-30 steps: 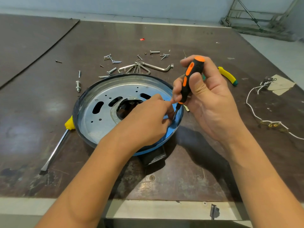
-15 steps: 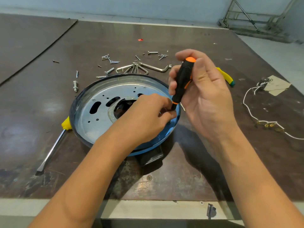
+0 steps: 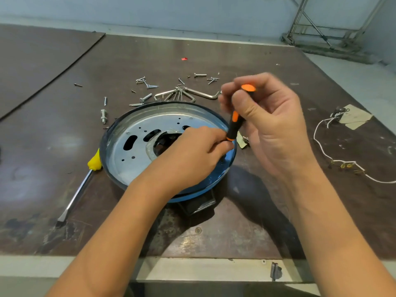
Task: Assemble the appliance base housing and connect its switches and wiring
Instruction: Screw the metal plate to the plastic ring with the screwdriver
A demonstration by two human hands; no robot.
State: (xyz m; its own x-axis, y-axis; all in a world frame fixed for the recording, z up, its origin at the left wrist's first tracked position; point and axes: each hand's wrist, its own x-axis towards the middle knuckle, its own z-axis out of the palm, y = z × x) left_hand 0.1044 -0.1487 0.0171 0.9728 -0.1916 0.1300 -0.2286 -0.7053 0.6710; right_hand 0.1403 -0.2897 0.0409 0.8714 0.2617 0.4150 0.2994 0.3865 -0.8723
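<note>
A round blue base housing (image 3: 120, 133) with a silver perforated metal plate (image 3: 137, 151) inside lies in the middle of the table. My left hand (image 3: 192, 153) rests over the plate's right side, fingers curled and pinching something small at the screwdriver tip; what it is stays hidden. My right hand (image 3: 267, 125) grips a black and orange screwdriver (image 3: 234, 125), held nearly upright over the housing's right rim. A white wire (image 3: 321, 146) with brass terminals lies at the right.
Loose screws (image 3: 147, 84) and bolts, plus a ring of hex keys (image 3: 192, 94), lie behind the housing. A yellow-handled flat screwdriver (image 3: 79, 187) lies at its left. A small metal bracket (image 3: 243, 142) sits beside the right rim. The table's front edge (image 3: 192, 269) is near.
My right hand has raised the screwdriver more upright and shifted slightly left, its tip staying at my left fingertips. My left hand has barely moved.
</note>
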